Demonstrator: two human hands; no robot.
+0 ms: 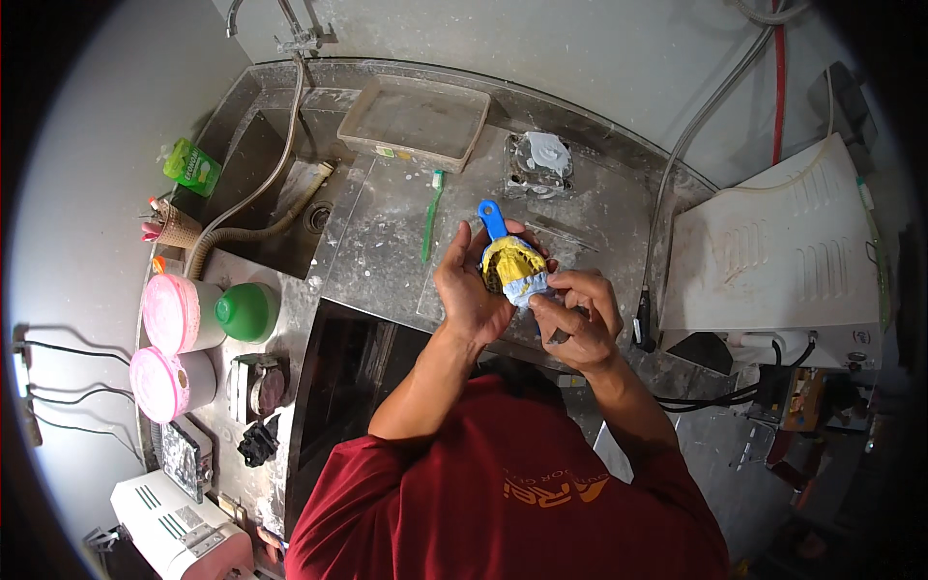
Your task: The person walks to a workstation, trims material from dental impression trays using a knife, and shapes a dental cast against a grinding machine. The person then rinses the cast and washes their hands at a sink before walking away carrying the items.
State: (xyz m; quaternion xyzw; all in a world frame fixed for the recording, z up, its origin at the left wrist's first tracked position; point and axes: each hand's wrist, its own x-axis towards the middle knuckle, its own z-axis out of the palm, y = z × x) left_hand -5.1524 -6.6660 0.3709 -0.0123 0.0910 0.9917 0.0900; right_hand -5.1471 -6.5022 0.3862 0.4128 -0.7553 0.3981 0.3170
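Note:
My left hand [468, 280] cradles a dental impression tray, its palm and fingers wrapped round the side. The tray's blue handle [492, 220] points away from me. Yellow impression material [517, 259] fills it in an arch, and a pale blue band [525, 288] runs along the near edge. Closed at that near edge is my right hand [583, 324], thumb and forefinger touching the pale blue band. A dark, flat end of a slim tool [559, 336] pokes out below its curled fingers; the rest is hidden. Beyond the hands lies a green toothbrush [431, 220].
A small metal block [538, 179] topped with white paste stands beyond my hands. Further back is a shallow tray [416, 118]. At left are a sink [261, 155], hose, green bowl [245, 311] and pink-lidded tubs [172, 382]. A white vented cabinet [764, 242] stands right.

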